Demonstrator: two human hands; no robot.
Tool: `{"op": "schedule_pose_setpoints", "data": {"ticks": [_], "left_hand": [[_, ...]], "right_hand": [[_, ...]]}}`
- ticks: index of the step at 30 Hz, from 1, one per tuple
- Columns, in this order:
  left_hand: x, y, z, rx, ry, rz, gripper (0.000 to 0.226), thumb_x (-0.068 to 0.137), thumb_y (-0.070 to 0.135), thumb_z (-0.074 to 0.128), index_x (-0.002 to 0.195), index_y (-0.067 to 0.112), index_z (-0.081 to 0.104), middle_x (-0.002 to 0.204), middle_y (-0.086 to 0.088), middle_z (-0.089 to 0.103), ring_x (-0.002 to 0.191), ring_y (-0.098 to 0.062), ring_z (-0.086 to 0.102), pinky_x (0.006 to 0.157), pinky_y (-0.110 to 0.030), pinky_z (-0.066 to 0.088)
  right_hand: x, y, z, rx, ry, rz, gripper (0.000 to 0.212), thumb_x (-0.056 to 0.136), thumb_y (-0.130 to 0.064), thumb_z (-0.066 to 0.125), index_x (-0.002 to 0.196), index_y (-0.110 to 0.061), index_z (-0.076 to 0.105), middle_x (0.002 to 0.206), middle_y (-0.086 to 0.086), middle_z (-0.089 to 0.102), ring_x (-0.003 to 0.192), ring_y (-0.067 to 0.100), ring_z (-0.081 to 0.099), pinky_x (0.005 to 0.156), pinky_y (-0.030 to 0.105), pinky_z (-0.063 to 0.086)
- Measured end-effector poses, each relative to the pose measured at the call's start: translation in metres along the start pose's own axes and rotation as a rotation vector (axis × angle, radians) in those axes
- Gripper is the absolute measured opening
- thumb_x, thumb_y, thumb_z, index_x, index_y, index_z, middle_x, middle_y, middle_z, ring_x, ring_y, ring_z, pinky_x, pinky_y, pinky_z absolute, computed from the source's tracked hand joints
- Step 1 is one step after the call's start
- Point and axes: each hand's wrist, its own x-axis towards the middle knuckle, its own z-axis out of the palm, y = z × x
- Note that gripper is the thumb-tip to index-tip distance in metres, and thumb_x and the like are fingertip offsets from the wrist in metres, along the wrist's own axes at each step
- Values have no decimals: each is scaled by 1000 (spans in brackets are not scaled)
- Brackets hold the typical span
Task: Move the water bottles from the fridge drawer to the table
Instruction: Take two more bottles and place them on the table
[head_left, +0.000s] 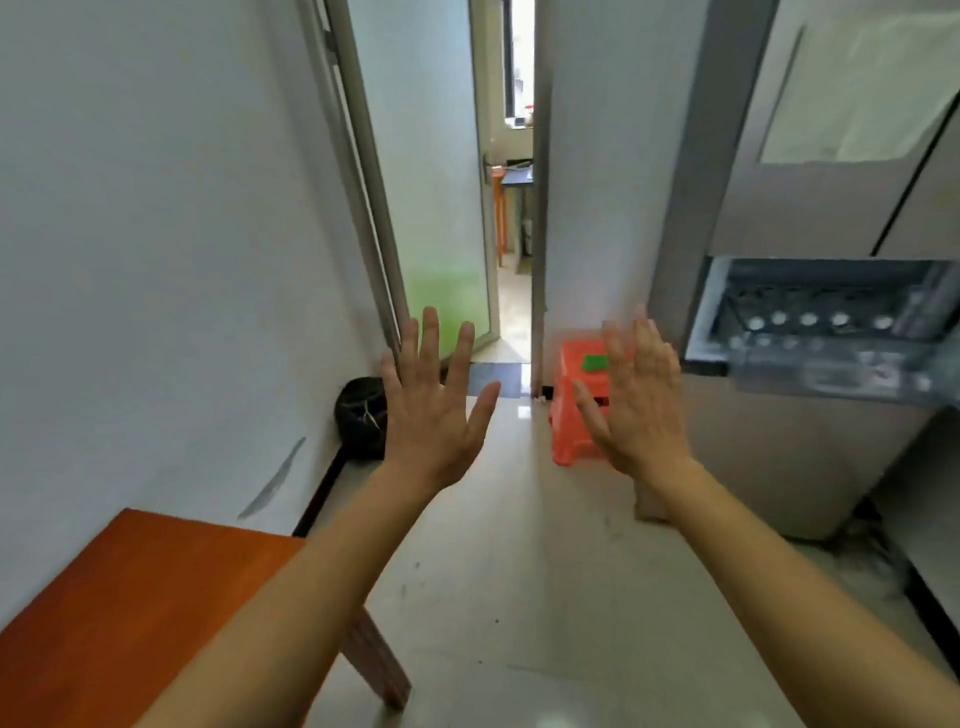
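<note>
A grey fridge (810, 171) stands at the right with its drawer (831, 374) pulled out. Several water bottles (808, 319) stand inside it, their white caps showing in rows. An orange-brown wooden table (135, 613) fills the bottom left corner. My left hand (434, 410) is raised in the middle of the view, fingers spread, holding nothing. My right hand (639, 400) is raised beside it, also spread and empty, to the left of the drawer and apart from it.
An orange plastic stool (576, 410) with a green item on top stands on the floor by the fridge. A black bag (358, 415) sits against the left wall. A half-open glass door (441, 208) leads into another room. Pale tiled floor (519, 571) runs between table and fridge.
</note>
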Motion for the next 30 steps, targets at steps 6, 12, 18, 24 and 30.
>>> {"op": "schedule_pose_setpoints", "data": {"ticks": [6, 12, 18, 24, 30], "left_hand": [[71, 125, 68, -142, -49, 211, 70, 98, 62, 21, 157, 27, 7, 165, -9, -8, 152, -27, -11, 120, -57, 5], [142, 225, 165, -174, -155, 329, 74, 96, 67, 7, 158, 27, 7, 165, -8, -12, 151, -28, -12, 119, -59, 6], [235, 314, 246, -226, -234, 463, 71, 98, 65, 15, 157, 29, -1, 164, -7, -18, 150, -26, -19, 121, -55, 0], [287, 394, 304, -215, -387, 639, 71, 96, 67, 6, 154, 32, -15, 159, -5, -31, 146, -24, -31, 120, -56, -2], [323, 460, 369, -274, -532, 648, 76, 94, 72, 12, 154, 33, -15, 158, -3, -34, 146, -24, -30, 120, -54, -6]], "right_hand": [[-15, 138, -46, -129, 41, 214, 80, 97, -55, 39, 159, -17, 6, 166, 17, -3, 153, 32, 2, 123, 52, 8], [-11, 267, -46, -275, 21, 339, 82, 95, -51, 49, 159, -15, 13, 165, 18, 2, 153, 33, 4, 121, 55, 15], [32, 370, -54, -375, -25, 473, 78, 96, -55, 36, 159, -18, 7, 166, 16, -4, 153, 33, 4, 122, 53, 12], [45, 456, -73, -442, -24, 625, 76, 99, -56, 34, 159, -20, 5, 166, 17, 1, 153, 33, 6, 122, 52, 15], [47, 556, -73, -456, -46, 714, 74, 98, -57, 31, 158, -17, 13, 165, 17, 10, 150, 34, 16, 120, 51, 23]]}}
